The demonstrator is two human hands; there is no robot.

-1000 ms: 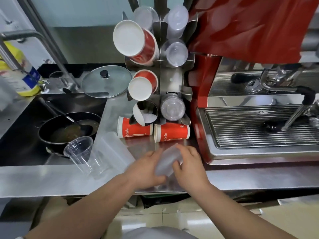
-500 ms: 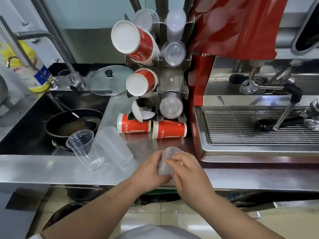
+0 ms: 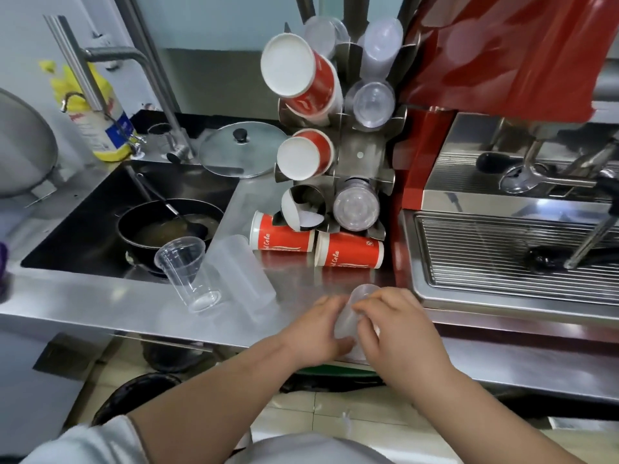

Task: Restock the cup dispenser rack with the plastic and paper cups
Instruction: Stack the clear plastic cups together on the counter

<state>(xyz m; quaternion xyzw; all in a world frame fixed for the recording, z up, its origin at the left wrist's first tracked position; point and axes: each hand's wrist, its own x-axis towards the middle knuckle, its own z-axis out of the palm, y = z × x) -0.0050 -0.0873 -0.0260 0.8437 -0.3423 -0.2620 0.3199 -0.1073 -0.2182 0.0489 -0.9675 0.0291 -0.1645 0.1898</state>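
While the left hand (image 3: pixel 315 326) and right hand (image 3: pixel 395 324) both grip a frosted plastic cup (image 3: pixel 350 311) at the worktop (image 3: pixel 83 306) edge in front of the dispenser rack (image 3: pixel 360 155), probably separating it for loading, two red paper cups (image 3: pixel 348 255) lie at the rack's foot.

Café or snack-bar kitchen, steel counter (image 3: pixel 100 306), sink (image 3: pixel 110 209), espresso machine (image 3: pixel 502 202), cup dispenser rack (image 3: pixel 365 155)

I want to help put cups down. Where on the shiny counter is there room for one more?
Bare steel counter lies left of the clear upright cup, along the sink edge. A smaller bare patch sits between the frosted cups and the left hand. It is crowded below the rack, where two red cups lie.
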